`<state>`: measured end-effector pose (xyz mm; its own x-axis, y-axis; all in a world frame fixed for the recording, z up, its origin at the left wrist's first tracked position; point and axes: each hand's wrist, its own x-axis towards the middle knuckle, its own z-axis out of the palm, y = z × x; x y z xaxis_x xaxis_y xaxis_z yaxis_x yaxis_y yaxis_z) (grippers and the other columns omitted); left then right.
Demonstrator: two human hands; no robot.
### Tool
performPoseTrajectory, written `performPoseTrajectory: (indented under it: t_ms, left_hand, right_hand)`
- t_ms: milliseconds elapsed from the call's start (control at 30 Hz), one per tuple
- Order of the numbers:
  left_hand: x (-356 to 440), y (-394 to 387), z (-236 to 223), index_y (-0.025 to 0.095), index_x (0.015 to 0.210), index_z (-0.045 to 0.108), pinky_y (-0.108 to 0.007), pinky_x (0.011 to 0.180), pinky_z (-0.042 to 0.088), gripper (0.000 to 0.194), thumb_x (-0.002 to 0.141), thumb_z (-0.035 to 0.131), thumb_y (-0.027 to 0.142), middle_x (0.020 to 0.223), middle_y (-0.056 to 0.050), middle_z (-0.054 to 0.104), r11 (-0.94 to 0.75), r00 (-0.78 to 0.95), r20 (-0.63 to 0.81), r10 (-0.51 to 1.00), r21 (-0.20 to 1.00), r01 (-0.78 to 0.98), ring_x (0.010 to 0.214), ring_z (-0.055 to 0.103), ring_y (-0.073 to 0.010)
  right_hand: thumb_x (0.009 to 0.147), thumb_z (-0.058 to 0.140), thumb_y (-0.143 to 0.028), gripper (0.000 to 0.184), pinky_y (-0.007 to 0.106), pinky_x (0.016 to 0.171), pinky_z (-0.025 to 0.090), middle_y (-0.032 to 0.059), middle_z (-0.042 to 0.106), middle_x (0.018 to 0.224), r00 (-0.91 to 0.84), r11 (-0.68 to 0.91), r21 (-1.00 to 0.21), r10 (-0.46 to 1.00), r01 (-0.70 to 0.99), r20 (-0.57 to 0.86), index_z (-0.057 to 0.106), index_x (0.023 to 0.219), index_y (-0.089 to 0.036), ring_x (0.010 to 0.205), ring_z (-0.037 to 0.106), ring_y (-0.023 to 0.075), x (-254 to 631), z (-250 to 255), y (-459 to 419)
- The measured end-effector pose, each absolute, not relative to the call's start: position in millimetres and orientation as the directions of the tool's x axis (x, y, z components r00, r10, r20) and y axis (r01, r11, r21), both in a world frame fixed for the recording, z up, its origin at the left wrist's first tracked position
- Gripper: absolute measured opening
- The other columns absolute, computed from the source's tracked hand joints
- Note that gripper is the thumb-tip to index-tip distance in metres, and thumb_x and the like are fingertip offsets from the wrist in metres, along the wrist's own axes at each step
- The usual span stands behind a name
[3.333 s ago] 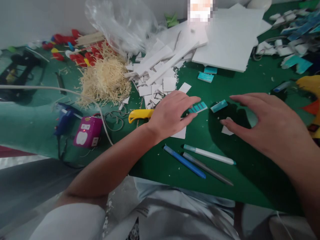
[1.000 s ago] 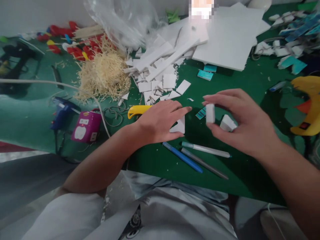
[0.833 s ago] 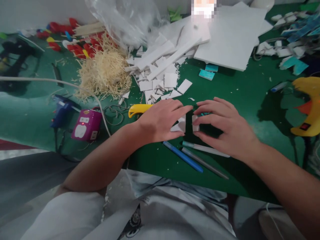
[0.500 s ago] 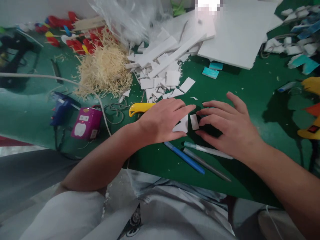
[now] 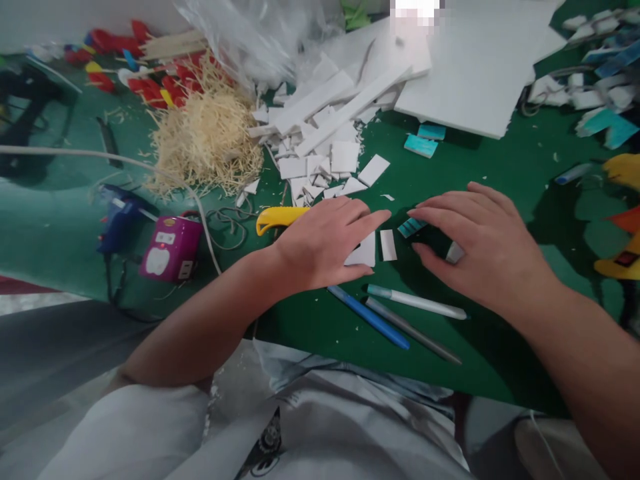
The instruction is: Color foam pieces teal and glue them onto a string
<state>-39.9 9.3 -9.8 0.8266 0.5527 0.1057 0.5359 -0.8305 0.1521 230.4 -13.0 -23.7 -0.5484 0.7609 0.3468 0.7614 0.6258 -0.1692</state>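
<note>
My left hand (image 5: 330, 243) lies over a white foam-like piece (image 5: 367, 251), fingers and thumb spread. A yellow-handled cutter (image 5: 281, 217) pokes out from behind that hand, the rest of it covered. Just right of the white piece sits a small white rectangle (image 5: 388, 245), apart from both hands. My right hand (image 5: 483, 243) hovers farther right, thumb and fingers apart. Its fingertips are close to a teal piece with dark stripes (image 5: 412, 227); whether they touch it I cannot tell. Another pale piece (image 5: 455, 252) shows partly beneath the palm.
Nearer me lie a blue pen (image 5: 370, 318), a grey pen (image 5: 413, 330) and a white marker (image 5: 423, 303). Beyond are white scraps (image 5: 345, 157), a large white board (image 5: 470, 73) and a straw-like heap (image 5: 205, 143). Leftward, a purple power adapter (image 5: 171, 248) and a blue glue gun (image 5: 123, 217).
My right hand has moved right, away from the small white rectangle, and the teal piece now shows more by its fingertips. My left hand has stayed nearly still.
</note>
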Motion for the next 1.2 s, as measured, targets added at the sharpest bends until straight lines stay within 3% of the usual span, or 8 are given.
performPoseTrajectory:
  t_ms: [167, 300, 533, 700, 867, 967, 1067, 1200]
  left_hand:
    - [-39, 9, -12, 0.006, 0.146, 0.052, -0.041, 0.096, 0.053, 0.070, 0.097, 0.070, 0.052, 0.123, -0.018, 0.068, -0.829, 0.819, 0.138, 0.557, 0.147, 0.539, 0.110, 0.065, -0.0301]
    - [-33, 8, -15, 0.005, 0.145, 0.052, -0.040, 0.098, 0.052, 0.064, 0.099, 0.067, 0.048, 0.123, -0.017, 0.070, -0.813, 0.787, 0.205, 0.582, 0.161, 0.560, 0.113, 0.066, -0.0295]
    - [-13, 2, -20, 0.008, 0.149, 0.050, -0.042, 0.098, 0.052, 0.064, 0.100, 0.065, 0.045, 0.128, -0.016, 0.069, -0.781, 0.779, 0.112, 0.617, 0.213, 0.587, 0.117, 0.065, -0.0313]
    - [-13, 3, -22, 0.009, 0.150, 0.050, -0.041, 0.105, 0.050, 0.053, 0.103, 0.058, 0.033, 0.132, -0.016, 0.069, -0.760, 0.771, 0.091, 0.630, 0.272, 0.590, 0.125, 0.062, -0.0292]
    - [-17, 5, -22, 0.008, 0.149, 0.051, -0.042, 0.103, 0.052, 0.052, 0.104, 0.056, 0.032, 0.130, -0.017, 0.069, -0.759, 0.771, 0.101, 0.628, 0.295, 0.580, 0.123, 0.064, -0.0300]
    - [-17, 4, -21, 0.007, 0.148, 0.053, -0.043, 0.104, 0.052, 0.051, 0.104, 0.055, 0.031, 0.129, -0.017, 0.070, -0.760, 0.771, 0.112, 0.627, 0.305, 0.574, 0.123, 0.064, -0.0304]
    - [-17, 4, -20, 0.008, 0.148, 0.053, -0.043, 0.104, 0.052, 0.051, 0.103, 0.055, 0.031, 0.129, -0.017, 0.070, -0.755, 0.770, 0.106, 0.630, 0.318, 0.574, 0.123, 0.064, -0.0301]
    - [-18, 6, -20, 0.008, 0.149, 0.053, -0.042, 0.104, 0.051, 0.052, 0.103, 0.056, 0.031, 0.130, -0.017, 0.070, -0.744, 0.764, 0.097, 0.638, 0.331, 0.580, 0.123, 0.064, -0.0301]
  right_hand:
    - [0.096, 0.061, -0.043, 0.034, 0.054, 0.101, 0.056, 0.0141, 0.075, 0.113, -0.503, 0.558, -0.154, 0.815, 0.815, 0.288, 0.074, 0.118, -0.020, 0.109, 0.072, 0.0327, 227, -23, -13]
    - [0.096, 0.061, -0.044, 0.030, 0.049, 0.091, 0.058, 0.0120, 0.075, 0.109, -0.487, 0.534, -0.149, 0.832, 0.832, 0.264, 0.078, 0.112, -0.025, 0.107, 0.072, 0.0315, 226, -24, -10]
    - [0.095, 0.061, -0.044, 0.030, 0.046, 0.087, 0.057, 0.0134, 0.077, 0.101, -0.489, 0.539, -0.103, 0.816, 0.836, 0.308, 0.079, 0.098, -0.021, 0.100, 0.072, 0.0308, 227, -26, -8]
    - [0.096, 0.054, -0.035, 0.035, 0.042, 0.087, 0.057, 0.0113, 0.079, 0.104, -0.462, 0.549, -0.216, 0.816, 0.807, 0.348, 0.077, 0.116, -0.018, 0.097, 0.074, 0.0264, 229, -21, -11]
    - [0.095, 0.048, -0.022, 0.035, 0.039, 0.077, 0.058, 0.0078, 0.079, 0.088, -0.395, 0.513, -0.296, 0.838, 0.806, 0.376, 0.079, 0.111, -0.020, 0.081, 0.074, 0.0231, 234, -16, -7]
    - [0.093, 0.050, -0.022, 0.033, 0.043, 0.080, 0.061, 0.0103, 0.080, 0.099, -0.322, 0.431, -0.315, 0.882, 0.846, 0.343, 0.079, 0.110, -0.021, 0.091, 0.076, 0.0265, 236, -16, -3]
    - [0.092, 0.056, -0.027, 0.032, 0.052, 0.094, 0.061, 0.0138, 0.078, 0.119, -0.265, 0.359, -0.318, 0.916, 0.877, 0.302, 0.077, 0.115, -0.022, 0.110, 0.074, 0.0329, 240, -17, -1]
    - [0.091, 0.065, -0.045, 0.041, 0.054, 0.099, 0.060, 0.0143, 0.075, 0.126, -0.306, 0.387, -0.293, 0.909, 0.875, 0.284, 0.074, 0.125, -0.024, 0.117, 0.071, 0.0356, 251, -18, -4]
